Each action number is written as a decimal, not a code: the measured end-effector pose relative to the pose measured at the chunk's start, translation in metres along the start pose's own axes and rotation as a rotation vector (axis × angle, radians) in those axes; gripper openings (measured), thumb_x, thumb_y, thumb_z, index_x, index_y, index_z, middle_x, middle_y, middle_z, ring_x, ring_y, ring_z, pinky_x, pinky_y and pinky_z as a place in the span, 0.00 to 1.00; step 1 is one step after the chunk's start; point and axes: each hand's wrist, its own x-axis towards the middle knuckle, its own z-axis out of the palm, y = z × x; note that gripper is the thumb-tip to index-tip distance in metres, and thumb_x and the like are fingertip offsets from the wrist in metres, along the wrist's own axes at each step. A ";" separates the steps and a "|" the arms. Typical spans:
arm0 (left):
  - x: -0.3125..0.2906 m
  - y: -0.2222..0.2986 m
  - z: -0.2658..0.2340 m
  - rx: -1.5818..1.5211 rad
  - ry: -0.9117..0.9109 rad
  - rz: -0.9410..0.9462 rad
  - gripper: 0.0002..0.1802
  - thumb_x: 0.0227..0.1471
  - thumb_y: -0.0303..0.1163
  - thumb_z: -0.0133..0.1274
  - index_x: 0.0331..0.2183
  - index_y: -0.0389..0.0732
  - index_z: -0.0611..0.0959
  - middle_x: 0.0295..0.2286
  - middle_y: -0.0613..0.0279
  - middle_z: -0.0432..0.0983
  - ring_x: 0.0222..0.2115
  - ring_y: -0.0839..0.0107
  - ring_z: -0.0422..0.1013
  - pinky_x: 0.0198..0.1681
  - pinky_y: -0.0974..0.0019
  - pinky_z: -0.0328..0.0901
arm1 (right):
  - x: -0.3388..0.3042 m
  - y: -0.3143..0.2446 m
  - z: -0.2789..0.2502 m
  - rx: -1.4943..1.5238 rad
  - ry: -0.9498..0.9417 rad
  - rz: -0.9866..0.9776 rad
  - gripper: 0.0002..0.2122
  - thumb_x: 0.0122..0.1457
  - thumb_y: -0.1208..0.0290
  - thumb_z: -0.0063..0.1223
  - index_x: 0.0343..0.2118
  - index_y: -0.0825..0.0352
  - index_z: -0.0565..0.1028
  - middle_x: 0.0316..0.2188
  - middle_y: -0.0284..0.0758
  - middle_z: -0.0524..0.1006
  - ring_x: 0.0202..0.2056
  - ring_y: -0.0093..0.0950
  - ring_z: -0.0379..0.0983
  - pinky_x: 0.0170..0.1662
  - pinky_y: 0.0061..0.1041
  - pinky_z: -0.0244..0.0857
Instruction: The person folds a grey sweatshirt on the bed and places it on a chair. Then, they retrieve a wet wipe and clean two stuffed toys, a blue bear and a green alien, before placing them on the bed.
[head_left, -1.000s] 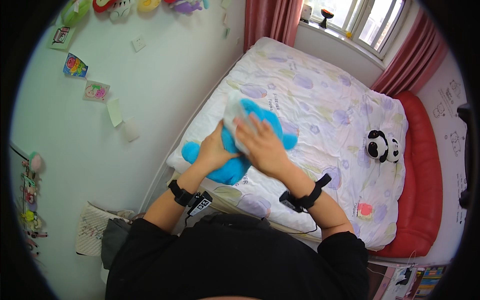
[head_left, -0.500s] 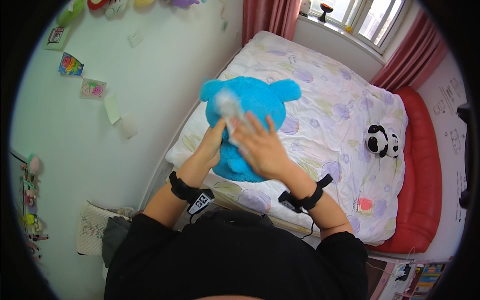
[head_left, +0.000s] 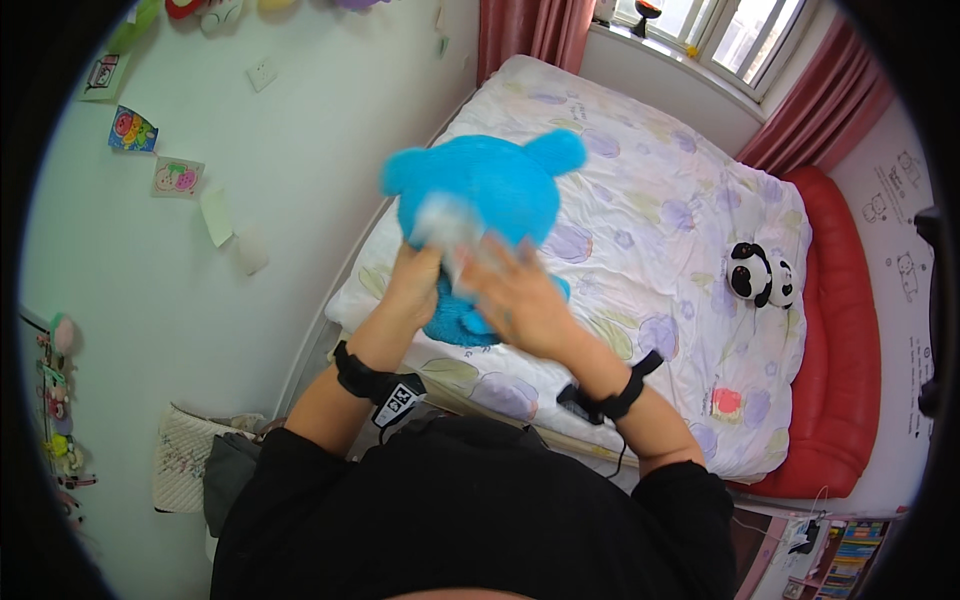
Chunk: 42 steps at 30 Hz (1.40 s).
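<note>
A fluffy bright blue plush toy (head_left: 480, 180) with round ears is held up in front of me over the near left part of the bed. My left hand (head_left: 412, 283) grips it at the left side, below its head; my fingers there are partly hidden. Across the toy's middle lies my right hand (head_left: 515, 295), smeared by motion, with a crumpled white cloth or wipe (head_left: 445, 222) under its fingers against the plush. The white thing is too blurred to name for certain. The toy's lower body shows beneath my hands.
Beyond the toy stretches a bed (head_left: 640, 160) with a floral white cover and a red padded headboard (head_left: 840, 340) on the right. A black-and-white panda plush (head_left: 760, 275) lies near it. On the left is a white wall (head_left: 300, 180); pink curtains (head_left: 535, 40) flank the window.
The blue plush toy has shifted slightly left and up, its head tilting. My right hand and the white cloth have moved a little down and left across it.
</note>
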 end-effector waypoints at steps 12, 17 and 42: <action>-0.009 -0.028 -0.074 -0.395 -0.037 -0.215 0.40 0.49 0.64 0.33 0.54 0.44 0.56 0.50 0.50 0.59 0.49 0.55 0.59 0.53 0.52 0.56 | -0.108 0.019 0.059 1.441 -0.091 1.217 0.18 0.61 0.57 0.33 0.41 0.67 0.69 0.37 0.38 0.72 0.35 0.26 0.69 0.42 0.27 0.66; -0.031 -0.061 -0.070 -0.426 -0.300 -0.411 0.41 0.49 0.65 0.31 0.55 0.44 0.55 0.51 0.51 0.56 0.51 0.56 0.57 0.53 0.52 0.55 | -0.086 -0.002 0.064 2.181 0.023 1.265 0.22 0.58 0.52 0.40 0.45 0.68 0.65 0.36 0.34 0.70 0.35 0.23 0.67 0.36 0.22 0.68; -0.034 -0.065 -0.065 -0.207 0.140 -0.306 0.35 0.53 0.60 0.31 0.53 0.45 0.60 0.48 0.60 0.62 0.46 0.63 0.61 0.49 0.61 0.60 | -0.106 0.024 0.043 1.625 0.165 1.224 0.24 0.48 0.69 0.54 0.49 0.62 0.61 0.35 0.33 0.69 0.27 0.21 0.68 0.25 0.19 0.66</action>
